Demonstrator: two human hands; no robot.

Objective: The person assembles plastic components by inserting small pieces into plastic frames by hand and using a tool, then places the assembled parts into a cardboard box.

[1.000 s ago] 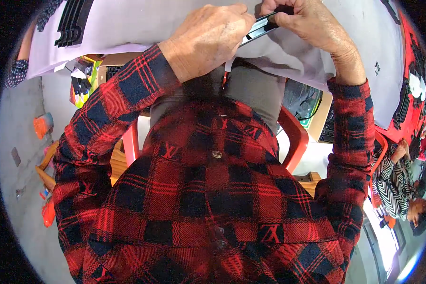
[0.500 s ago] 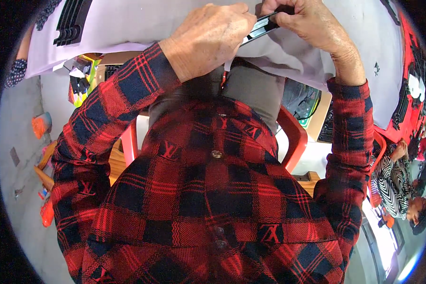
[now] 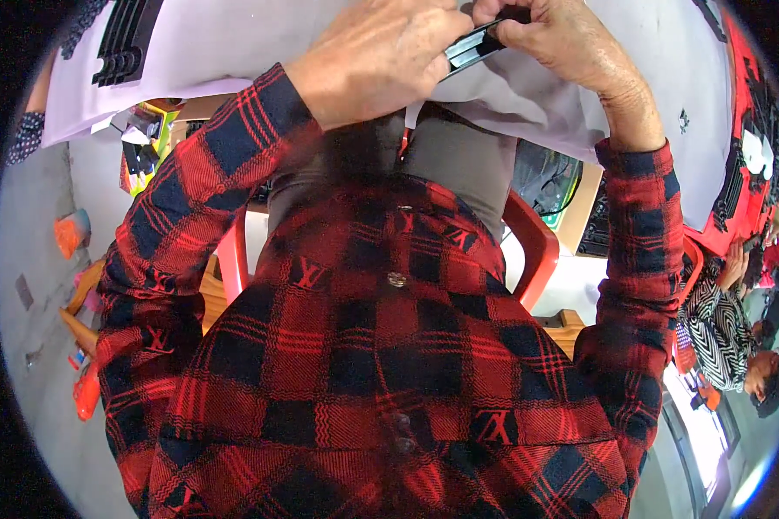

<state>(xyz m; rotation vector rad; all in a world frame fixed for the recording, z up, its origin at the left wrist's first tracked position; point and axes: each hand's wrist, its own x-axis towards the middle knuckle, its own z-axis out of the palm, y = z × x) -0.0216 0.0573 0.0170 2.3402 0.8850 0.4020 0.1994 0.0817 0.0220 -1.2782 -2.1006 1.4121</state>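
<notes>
Here both hands meet at the top of the view, over a pale lilac sheet covering the surface (image 3: 234,52). The left hand (image 3: 381,56) is curled shut around one end of a small flat black part with a pale stripe along its edge (image 3: 472,50), and the right hand (image 3: 563,39) pinches the other end between thumb and fingertips, so the part bridges the two hands just above the sheet. Its far end is cut off by the frame edge, and what kind of part it is cannot be told.

To my eye the work is a fine fitting or pressing job on that part, and it would go best with the left hand acting as the steady clamp while the right does the small adjusting. The grip should stay near the ends, off the striped edge, so the piece does not twist or bend. Keeping the wrists low, close to the sheet, would give support and mean a short drop if it slips.

A stack of black comb-like pieces (image 3: 125,43) lies well apart at the upper left. Below, a red plastic chair (image 3: 537,251) shows behind the checked shirt.
</notes>
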